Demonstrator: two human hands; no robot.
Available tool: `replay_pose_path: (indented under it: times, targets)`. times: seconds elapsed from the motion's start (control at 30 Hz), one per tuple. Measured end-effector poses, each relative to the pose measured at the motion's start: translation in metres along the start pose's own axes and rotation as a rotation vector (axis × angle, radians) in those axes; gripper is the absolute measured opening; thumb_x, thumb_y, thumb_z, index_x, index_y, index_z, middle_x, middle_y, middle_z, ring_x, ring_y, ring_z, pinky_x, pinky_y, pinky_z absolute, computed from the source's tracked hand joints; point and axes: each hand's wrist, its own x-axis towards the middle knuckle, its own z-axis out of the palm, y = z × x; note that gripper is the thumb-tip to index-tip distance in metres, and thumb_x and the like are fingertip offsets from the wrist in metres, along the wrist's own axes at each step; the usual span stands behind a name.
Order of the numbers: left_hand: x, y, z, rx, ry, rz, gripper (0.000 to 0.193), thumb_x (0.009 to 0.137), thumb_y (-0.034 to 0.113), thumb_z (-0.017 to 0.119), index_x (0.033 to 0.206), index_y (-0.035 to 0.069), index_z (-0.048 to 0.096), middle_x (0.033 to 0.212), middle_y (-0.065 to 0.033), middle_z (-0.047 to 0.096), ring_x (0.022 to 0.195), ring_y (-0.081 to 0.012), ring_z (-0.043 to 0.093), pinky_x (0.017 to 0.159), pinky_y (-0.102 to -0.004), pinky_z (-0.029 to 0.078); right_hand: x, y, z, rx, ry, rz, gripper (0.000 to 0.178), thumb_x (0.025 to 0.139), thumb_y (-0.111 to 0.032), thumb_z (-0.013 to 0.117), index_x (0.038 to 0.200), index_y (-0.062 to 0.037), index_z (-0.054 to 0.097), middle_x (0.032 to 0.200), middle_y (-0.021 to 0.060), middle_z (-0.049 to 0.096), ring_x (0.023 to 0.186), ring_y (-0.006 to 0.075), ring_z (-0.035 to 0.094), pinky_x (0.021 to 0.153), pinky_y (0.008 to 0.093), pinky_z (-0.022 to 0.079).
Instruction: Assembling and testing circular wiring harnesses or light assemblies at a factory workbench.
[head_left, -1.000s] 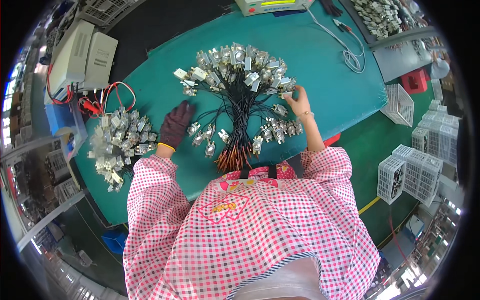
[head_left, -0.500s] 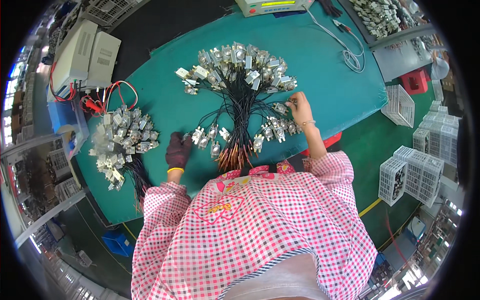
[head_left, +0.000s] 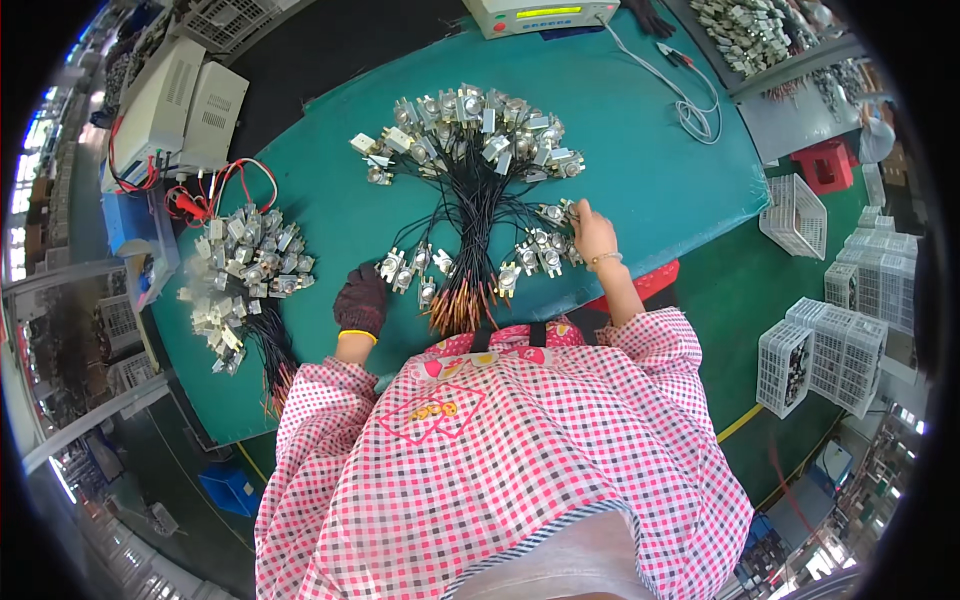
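A large bundle of black wires [head_left: 478,225] lies on the green mat, with copper-coloured ends [head_left: 462,303] toward me. Silvery metal components [head_left: 470,115] with round centres fan out at its far end. Smaller groups of them spread to both sides. My bare right hand [head_left: 596,238] has its fingers pinched at a metal component [head_left: 553,213] on the right of the bundle. My left hand [head_left: 360,302], in a dark glove, is curled beside the left-hand components [head_left: 396,268]; its fingertips are close to the outermost one, and whatever they hold is hidden.
Another bundle of wired components [head_left: 250,265] lies at the left. Beside it stand pale instrument boxes [head_left: 212,118] with red leads. A meter [head_left: 540,14] sits at the far edge, its grey cable [head_left: 680,90] trailing right. White plastic baskets [head_left: 795,215] stand beyond the table's right edge.
My right hand has come slightly nearer and to the left, still at the right-hand component. My left hand has turned a little, its fingers more curled. The view has shifted slightly.
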Motion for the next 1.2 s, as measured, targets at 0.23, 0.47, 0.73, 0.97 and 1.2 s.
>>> replay_pose_path:
  times: [0.23, 0.47, 0.73, 0.97, 1.2]
  targets:
    - [0.032, -0.016, 0.012, 0.12, -0.275, 0.179, 0.035, 0.086, 0.035, 0.047, 0.111, 0.011, 0.054, 0.103, -0.0164, 0.063, 0.093, -0.0374, 0.061, 0.079, -0.0469, 0.049, 0.025, -0.001, -0.012, 0.093, -0.181, 0.146, 0.024, 0.085, -0.017, 0.055, 0.101, -0.0048, 0.041, 0.083, 0.0213, 0.063, 0.079, 0.0396, 0.061, 0.067, 0.049, 0.046]
    - [0.025, -0.008, -0.017, 0.053, -0.384, 0.076, 0.05, 0.083, 0.048, 0.048, 0.118, 0.013, 0.053, 0.107, -0.0181, 0.061, 0.095, -0.0379, 0.06, 0.082, -0.0471, 0.047, 0.03, -0.013, -0.007, 0.016, -0.175, 0.342, 0.033, 0.081, -0.02, 0.061, 0.099, -0.0024, 0.04, 0.082, 0.0218, 0.063, 0.08, 0.0401, 0.061, 0.069, 0.0479, 0.048]
    - [0.044, -0.025, -0.033, -0.095, -0.476, 0.344, 0.045, 0.082, 0.042, 0.054, 0.117, 0.013, 0.053, 0.108, -0.0156, 0.062, 0.101, -0.0353, 0.058, 0.086, -0.0442, 0.046, 0.031, -0.022, -0.012, -0.01, -0.154, 0.411, 0.027, 0.081, -0.018, 0.061, 0.097, -0.0048, 0.044, 0.082, 0.0192, 0.064, 0.081, 0.0399, 0.061, 0.069, 0.0476, 0.047]
    - [0.146, -0.011, -0.055, -0.314, 0.171, 0.436, 0.052, 0.077, 0.038, 0.061, 0.12, 0.011, 0.049, 0.122, -0.0162, 0.05, 0.109, -0.0324, 0.053, 0.089, -0.0431, 0.044, 0.067, -0.024, -0.037, -0.127, 0.329, -0.092, 0.043, 0.072, -0.015, 0.068, 0.108, -0.0036, 0.046, 0.107, 0.0124, 0.05, 0.098, 0.0318, 0.051, 0.078, 0.04, 0.047]
    - [0.15, 0.03, -0.051, -0.429, 0.001, 0.01, 0.058, 0.07, 0.042, 0.066, 0.117, 0.012, 0.05, 0.124, -0.0158, 0.047, 0.106, -0.0373, 0.053, 0.088, -0.0478, 0.043, 0.043, -0.007, -0.009, -0.069, 0.236, -0.16, 0.031, 0.074, -0.016, 0.067, 0.097, -0.0029, 0.051, 0.099, 0.0131, 0.051, 0.089, 0.0321, 0.053, 0.074, 0.0409, 0.046]
